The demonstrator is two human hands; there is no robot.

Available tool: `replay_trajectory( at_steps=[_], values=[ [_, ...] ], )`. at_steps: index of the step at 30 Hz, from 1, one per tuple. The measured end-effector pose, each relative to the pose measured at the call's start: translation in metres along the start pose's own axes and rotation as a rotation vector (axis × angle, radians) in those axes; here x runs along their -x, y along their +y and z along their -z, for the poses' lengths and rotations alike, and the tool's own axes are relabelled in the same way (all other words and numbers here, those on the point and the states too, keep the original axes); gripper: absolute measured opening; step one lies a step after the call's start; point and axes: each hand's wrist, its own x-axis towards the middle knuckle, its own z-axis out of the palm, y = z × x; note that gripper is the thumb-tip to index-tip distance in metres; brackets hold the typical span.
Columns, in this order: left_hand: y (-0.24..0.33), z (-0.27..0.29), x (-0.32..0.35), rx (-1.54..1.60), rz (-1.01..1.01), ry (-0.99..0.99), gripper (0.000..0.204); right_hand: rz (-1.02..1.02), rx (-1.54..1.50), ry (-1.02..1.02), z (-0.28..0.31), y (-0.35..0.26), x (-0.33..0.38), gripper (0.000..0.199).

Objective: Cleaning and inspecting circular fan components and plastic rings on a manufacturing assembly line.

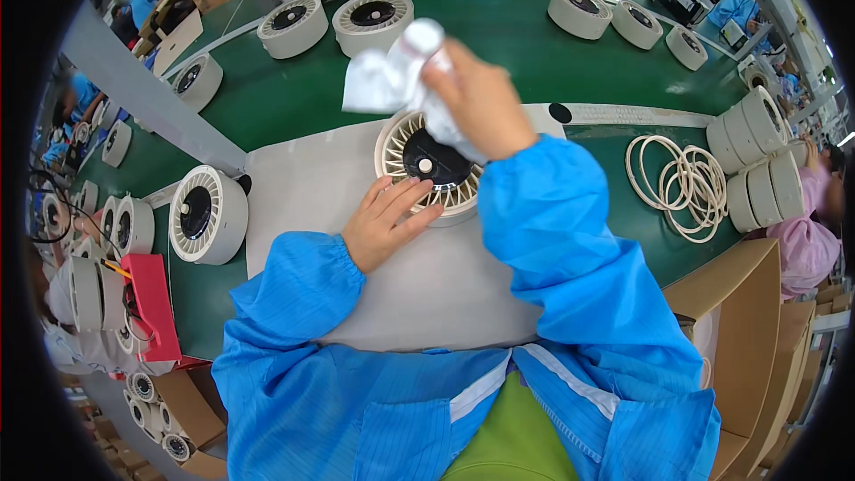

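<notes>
My right hand [481, 98] is closed tight on a white cloth [392, 80]. The cloth is soft and all crumpled up. I hold it up just above one round fan [432, 165]. The fan lies flat on a pale grey mat [312, 187] right in front of me. It is cream plastic with thin ribs going out like sun rays, and it has a shiny black middle with a small white dot.

My left hand [383, 218] lies flat and open. Its fingers [405, 196] are spread and touch the near edge of the fan. It does not grip anything.

Both my arms are in bright blue sleeves with puffy cuffs.

One more fan [207, 214] stands on its edge at the left side of the mat. It is round like a drum.

On the right lies a heap of thin cream rings [681, 180]. They overlap, so I cannot count them well.

Behind the mat is a green belt [499, 44] that looks smooth. I count three fans on it at the back left and three at the back right. Four more stand in a stack at the far right [757, 156].

A pink box [151, 303] sits at my left, with more fans near it, too many to count. Brown cardboard boxes [739, 321] are at my right.
</notes>
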Motion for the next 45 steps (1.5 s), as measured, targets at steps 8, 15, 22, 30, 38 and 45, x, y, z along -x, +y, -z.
replay_trajectory(
  at_steps=[8,15,22,30,38,45],
  values=[
    [-0.007,-0.002,-0.003,-0.015,-0.022,0.015,0.044,-0.293,0.368,0.161,0.032,0.053,0.013,0.042],
    [-0.075,-0.056,-0.08,-0.055,-0.196,0.048,0.053,-0.477,0.774,0.216,0.065,0.164,0.068,0.049],
    [-0.105,-0.103,-0.167,-0.289,0.151,-0.001,0.071,-1.005,0.919,0.228,0.17,0.203,0.098,0.036],
    [-0.201,-0.089,-0.143,-0.57,0.422,-0.069,0.077,-1.134,1.058,0.367,0.169,0.176,0.095,0.022],
    [-0.155,-0.037,-0.116,-0.26,0.226,-0.003,0.073,-0.725,0.67,0.661,0.17,0.11,0.093,0.02],
    [-0.027,0.027,-0.02,-0.102,-0.161,-0.237,0.071,-0.532,-0.144,0.494,0.149,0.087,0.076,0.019]
  ],
)
